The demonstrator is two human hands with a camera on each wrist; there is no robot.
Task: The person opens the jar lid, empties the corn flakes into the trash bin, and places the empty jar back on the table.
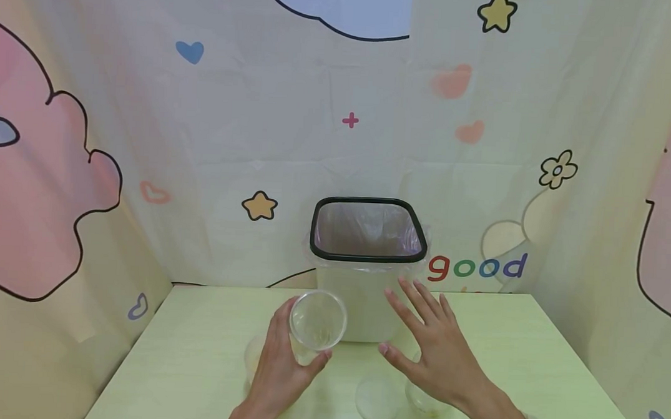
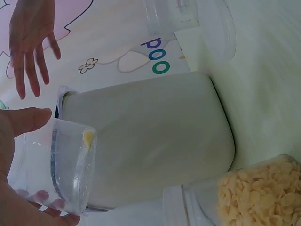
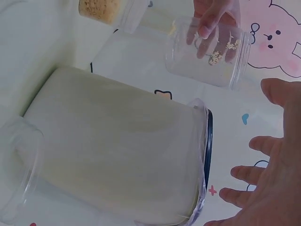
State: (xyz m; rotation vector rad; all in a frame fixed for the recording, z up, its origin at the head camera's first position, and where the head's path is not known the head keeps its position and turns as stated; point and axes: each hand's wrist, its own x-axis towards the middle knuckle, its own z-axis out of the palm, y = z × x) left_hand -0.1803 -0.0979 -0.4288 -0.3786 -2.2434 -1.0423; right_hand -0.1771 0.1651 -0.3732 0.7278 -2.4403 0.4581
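My left hand [image 1: 276,369] grips a clear jar [image 1: 318,321] in front of the bin, fingers on one side and thumb on the other. A few pale flakes [image 3: 215,58] cling inside that jar. Its mouth is uncovered in the head view. My right hand [image 1: 439,348] hovers to the right with fingers spread, holding nothing. Behind the hands stands a pale bin [image 1: 359,310] with a black rim [image 1: 367,258] and a clear bag lining it. A capped jar of flakes [image 2: 261,195] stands on the table, partly hidden behind my left hand in the head view.
On the table [image 1: 194,347] lies a clear round lid [image 1: 378,400]. Beside it, under my right hand, is another clear jar [image 1: 428,400], partly hidden. A printed curtain [image 1: 233,105] hangs behind the table and along both sides.
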